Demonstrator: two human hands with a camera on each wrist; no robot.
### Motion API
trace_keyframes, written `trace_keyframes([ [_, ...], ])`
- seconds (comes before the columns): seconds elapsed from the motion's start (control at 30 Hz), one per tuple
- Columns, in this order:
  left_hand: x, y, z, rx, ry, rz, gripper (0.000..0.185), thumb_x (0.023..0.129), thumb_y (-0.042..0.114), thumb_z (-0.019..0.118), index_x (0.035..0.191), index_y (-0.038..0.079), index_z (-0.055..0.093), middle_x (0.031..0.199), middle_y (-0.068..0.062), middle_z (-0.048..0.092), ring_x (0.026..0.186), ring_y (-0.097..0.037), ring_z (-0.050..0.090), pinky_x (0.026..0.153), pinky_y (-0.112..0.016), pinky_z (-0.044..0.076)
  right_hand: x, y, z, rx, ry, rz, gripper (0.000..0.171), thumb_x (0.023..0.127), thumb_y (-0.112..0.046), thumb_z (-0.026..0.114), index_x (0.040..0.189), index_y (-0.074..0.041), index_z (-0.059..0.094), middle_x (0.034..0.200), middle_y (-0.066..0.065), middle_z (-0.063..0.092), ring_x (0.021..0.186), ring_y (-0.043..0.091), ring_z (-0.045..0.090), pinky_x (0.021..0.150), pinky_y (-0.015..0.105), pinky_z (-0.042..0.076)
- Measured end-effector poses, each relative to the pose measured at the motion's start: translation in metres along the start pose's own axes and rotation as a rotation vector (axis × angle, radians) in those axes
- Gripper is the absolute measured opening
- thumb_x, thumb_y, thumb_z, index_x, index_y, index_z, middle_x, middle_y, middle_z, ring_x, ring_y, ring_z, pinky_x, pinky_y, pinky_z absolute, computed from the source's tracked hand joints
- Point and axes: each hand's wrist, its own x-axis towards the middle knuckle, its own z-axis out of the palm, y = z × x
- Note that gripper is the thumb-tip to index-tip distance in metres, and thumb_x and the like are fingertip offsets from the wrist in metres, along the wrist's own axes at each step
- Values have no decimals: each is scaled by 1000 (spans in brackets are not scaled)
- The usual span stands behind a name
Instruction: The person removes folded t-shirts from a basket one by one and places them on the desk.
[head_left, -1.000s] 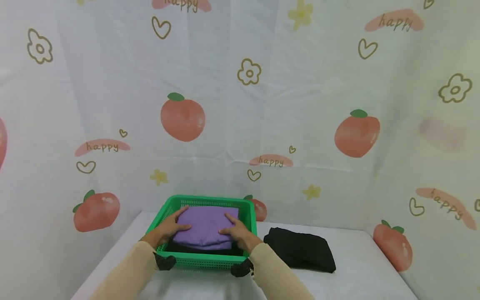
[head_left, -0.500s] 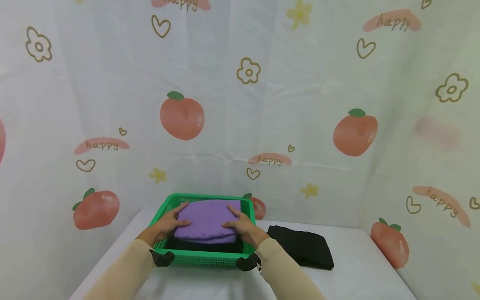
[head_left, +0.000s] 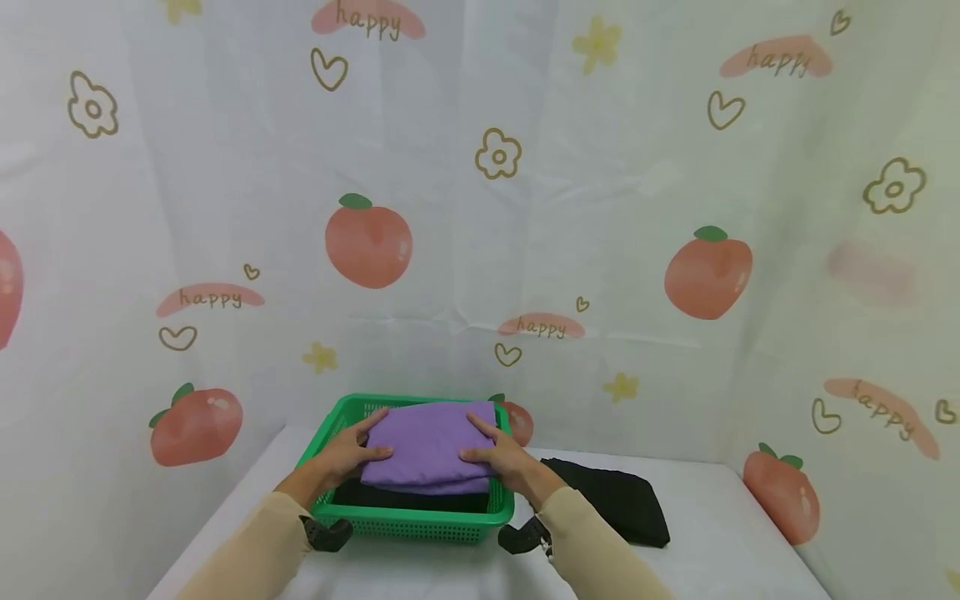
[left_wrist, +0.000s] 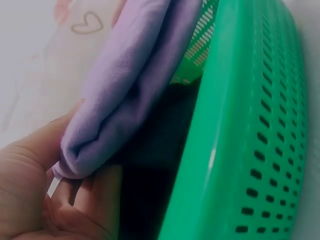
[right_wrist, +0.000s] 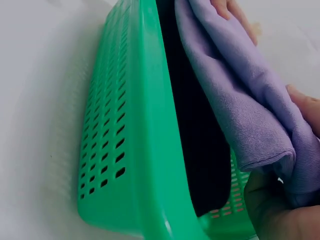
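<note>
Purple folded cloth (head_left: 431,446) is being held at both ends, just above a green perforated basket (head_left: 408,521) that is being carried by the white-covered desk (head_left: 720,550). Its left end is being gripped by the left hand (head_left: 347,454), with the thumb laid on top and the fingers (left_wrist: 95,200) curled underneath, as is being shown in the left wrist view. Its right end is being gripped in the same way by the right hand (head_left: 510,458), the thumb on top and the fingers (right_wrist: 272,210) tucked below the fold. The cloth (right_wrist: 240,100) is being kept over the basket's opening, raised off the dark cloth (head_left: 408,497) that is lying on the basket's floor; the near edge of the purple one is hanging clear of the green rim (left_wrist: 225,125). Whether its far edge is touching the back wall of the basket cannot be told. A black folded garment (head_left: 618,500) is being left on the desk just to the right of the basket. Behind everything, a pale curtain (head_left: 600,208) printed with peaches, hearts and flowers is being used as a backdrop. Cream sleeves (head_left: 247,558) are being worn on both arms.
</note>
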Motion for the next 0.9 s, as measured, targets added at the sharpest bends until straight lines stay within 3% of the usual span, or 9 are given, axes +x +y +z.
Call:
trace_keyframes([
  [0.3, -13, 8, 13, 21, 34, 24, 90, 88, 9, 74, 159, 17, 20, 156, -35, 20, 125, -42, 52, 85, -45, 57, -18, -1, -4, 2, -9, -23, 85, 89, -4, 71, 158, -20, 25, 160, 30, 4, 145, 48, 17, 111, 58, 33],
  [0.47, -18, 16, 20, 51, 61, 19, 89, 87, 8, 75, 159, 16, 22, 154, -36, 22, 123, -43, 54, 84, -46, 57, -22, -3, -6, -15, -6, -19, 85, 89, -5, 72, 158, -21, 25, 160, 30, 2, 145, 49, 17, 112, 60, 31],
  [0.7, -14, 19, 18, 99, 88, 27, 89, 85, 9, 77, 157, 13, 26, 151, -37, 28, 121, -41, 55, 83, -42, 58, -19, -4, -7, -6, -6, -45, 84, 89, -3, 71, 158, -19, 25, 161, 29, 2, 146, 48, 15, 112, 58, 31],
  [0.9, -13, 20, 18, 197, 136, 30, 87, 84, 11, 79, 156, 12, 30, 156, -33, 22, 126, -43, 49, 80, -38, 58, -20, -4, -4, -9, 15, -58, 82, 90, -3, 71, 157, -20, 27, 160, 29, 7, 145, 47, 18, 112, 56, 33],
])
